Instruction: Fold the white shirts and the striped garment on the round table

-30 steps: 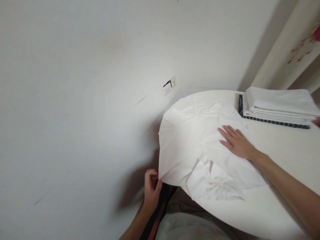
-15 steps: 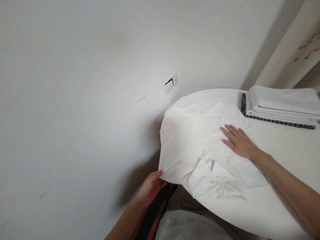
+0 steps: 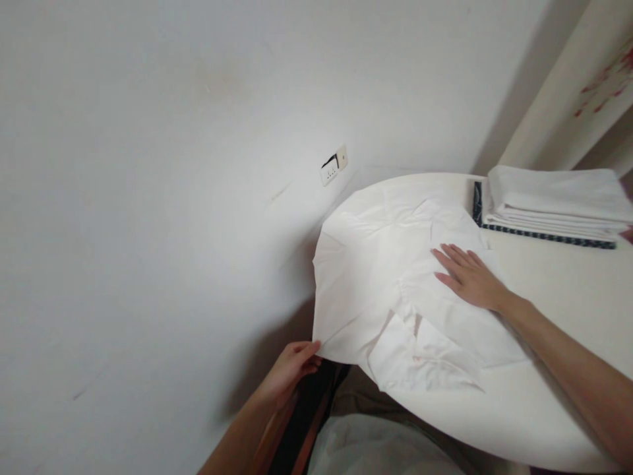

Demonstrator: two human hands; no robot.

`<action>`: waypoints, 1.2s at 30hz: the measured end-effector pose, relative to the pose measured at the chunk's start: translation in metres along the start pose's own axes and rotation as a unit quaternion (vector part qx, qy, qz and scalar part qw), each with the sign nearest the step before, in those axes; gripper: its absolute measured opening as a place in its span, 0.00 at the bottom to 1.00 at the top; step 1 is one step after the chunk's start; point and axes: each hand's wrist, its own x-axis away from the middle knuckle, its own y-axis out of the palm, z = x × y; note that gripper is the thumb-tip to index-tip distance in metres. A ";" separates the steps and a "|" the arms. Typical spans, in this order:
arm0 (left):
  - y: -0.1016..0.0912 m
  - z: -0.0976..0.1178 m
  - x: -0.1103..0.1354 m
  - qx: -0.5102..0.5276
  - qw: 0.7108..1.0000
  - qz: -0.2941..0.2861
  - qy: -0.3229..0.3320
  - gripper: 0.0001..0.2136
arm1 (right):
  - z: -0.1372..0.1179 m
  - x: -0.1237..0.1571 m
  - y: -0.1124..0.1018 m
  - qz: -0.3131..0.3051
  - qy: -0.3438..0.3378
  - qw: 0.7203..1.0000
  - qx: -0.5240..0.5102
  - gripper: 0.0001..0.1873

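A white shirt [image 3: 376,277] lies spread over the left part of a round white table [image 3: 554,343], its edge hanging over the rim. My right hand [image 3: 467,277] rests flat on the shirt near its middle, fingers stretched out. My left hand [image 3: 291,369] is below the table's rim and pinches the hanging lower corner of the shirt between thumb and fingers.
A stack of folded white cloth [image 3: 554,201] on a dark patterned piece sits at the table's far right. A white wall with a socket [image 3: 333,168] stands close on the left. My lap in grey cloth [image 3: 376,448] is under the table's near edge.
My left hand has dropped a little and its fingers have straightened along the shirt's corner. The right hand stays flat in place. The view shifted slightly.
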 end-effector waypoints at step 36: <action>-0.020 -0.003 -0.007 -0.039 0.995 -0.092 0.026 0.23 | 0.001 0.000 0.000 0.000 -0.004 1.000 0.004 0.35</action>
